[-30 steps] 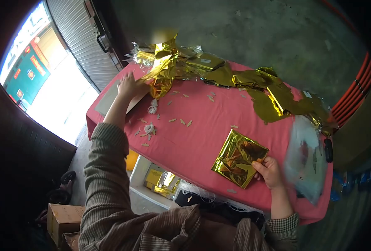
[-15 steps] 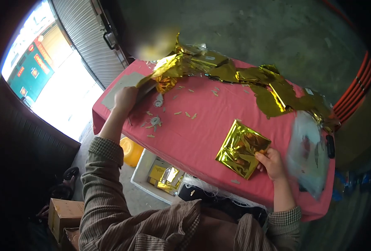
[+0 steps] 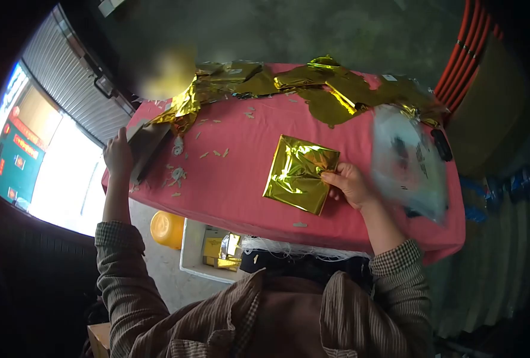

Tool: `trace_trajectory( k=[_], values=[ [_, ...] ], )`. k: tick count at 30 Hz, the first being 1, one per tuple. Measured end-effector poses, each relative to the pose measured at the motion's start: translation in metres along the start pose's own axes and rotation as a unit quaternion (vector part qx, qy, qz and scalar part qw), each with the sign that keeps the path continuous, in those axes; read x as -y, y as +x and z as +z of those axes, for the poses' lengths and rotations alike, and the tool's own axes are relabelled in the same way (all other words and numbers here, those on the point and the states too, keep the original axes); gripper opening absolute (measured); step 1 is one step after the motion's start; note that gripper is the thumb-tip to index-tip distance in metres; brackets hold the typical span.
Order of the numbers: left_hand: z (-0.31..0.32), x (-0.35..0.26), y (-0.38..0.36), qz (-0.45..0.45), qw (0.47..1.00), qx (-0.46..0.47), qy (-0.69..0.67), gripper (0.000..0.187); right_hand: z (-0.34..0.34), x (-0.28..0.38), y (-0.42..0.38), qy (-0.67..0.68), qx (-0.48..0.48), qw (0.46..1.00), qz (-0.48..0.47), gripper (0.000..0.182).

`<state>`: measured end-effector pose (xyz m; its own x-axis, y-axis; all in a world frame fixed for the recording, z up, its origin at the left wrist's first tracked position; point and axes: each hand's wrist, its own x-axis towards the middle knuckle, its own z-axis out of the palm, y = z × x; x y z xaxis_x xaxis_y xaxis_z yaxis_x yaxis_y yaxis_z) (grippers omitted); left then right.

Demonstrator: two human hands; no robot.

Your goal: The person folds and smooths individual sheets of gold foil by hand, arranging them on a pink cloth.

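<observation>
Pinching a shiny, crinkled, square packet [image 3: 298, 173] is your right hand [image 3: 351, 185]; unclear is the grip of your left hand [image 3: 118, 156].

Counted: 1 packet [image 3: 298, 170], 3 o'clock | 2 hands [image 3: 117, 155], 9 and 3 | 2 string bundles [image 3: 177, 175], 9 | 1 bag [image 3: 417, 170], 3 | 1 bucket [image 3: 167, 230], 8 | 1 bin [image 3: 188, 253], 7 | chips [image 3: 203, 155] above ten, mostly 9 to 12 | foils [image 3: 327, 110] overlapped, uncountable, 10 to 2
</observation>
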<state>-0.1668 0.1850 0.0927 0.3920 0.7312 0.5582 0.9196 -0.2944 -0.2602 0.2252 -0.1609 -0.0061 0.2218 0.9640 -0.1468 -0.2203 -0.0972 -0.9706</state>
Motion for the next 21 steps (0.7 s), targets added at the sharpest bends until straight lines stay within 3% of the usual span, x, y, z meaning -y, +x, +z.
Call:
trace_trajectory(
  k=[2,7,9,10,11,12,13,14,18,21],
  values=[
    [-0.022,0.007,0.003,0.053,0.994,-0.086,0.029,0.014,0.002,0.003,-0.002,-0.011,-0.023,1.000,0.011,0.014],
    [-0.122,-0.042,-0.007,0.021,0.987,-0.152,-0.048,0.010,-0.002,0.000,-0.001,-0.003,-0.014,1.000,-0.011,0.017],
    [-0.144,-0.079,-0.029,0.068,0.987,-0.088,-0.120,0.010,-0.002,0.002,-0.003,-0.013,-0.075,0.997,-0.022,0.017],
    [-0.152,-0.100,-0.043,0.157,0.983,-0.069,-0.065,0.007,0.000,0.009,-0.006,0.006,-0.098,0.995,-0.036,0.014],
    [-0.135,-0.116,-0.055,0.205,0.968,-0.086,-0.118,0.006,-0.001,0.010,-0.006,0.004,-0.094,0.995,-0.036,0.014],
    [-0.132,-0.144,-0.074,0.199,0.976,-0.017,-0.090,0.005,-0.005,0.011,-0.006,0.029,-0.121,0.991,-0.055,0.012],
    [-0.141,-0.170,-0.093,0.234,0.959,-0.018,-0.160,0.007,-0.008,0.011,-0.007,0.055,-0.149,0.985,-0.074,0.010],
    [-0.136,-0.198,-0.104,0.250,0.954,0.098,-0.135,0.012,-0.009,0.012,-0.008,0.070,-0.170,0.980,-0.078,0.007],
    [-0.115,-0.273,-0.133,0.308,0.917,0.178,-0.179,0.011,-0.012,0.011,-0.008,0.111,-0.184,0.973,-0.086,0.006],
    [-0.105,-0.288,-0.139,0.325,0.883,0.244,-0.234,0.018,-0.011,0.009,-0.008,0.118,-0.186,0.971,-0.089,0.007]
  ],
)
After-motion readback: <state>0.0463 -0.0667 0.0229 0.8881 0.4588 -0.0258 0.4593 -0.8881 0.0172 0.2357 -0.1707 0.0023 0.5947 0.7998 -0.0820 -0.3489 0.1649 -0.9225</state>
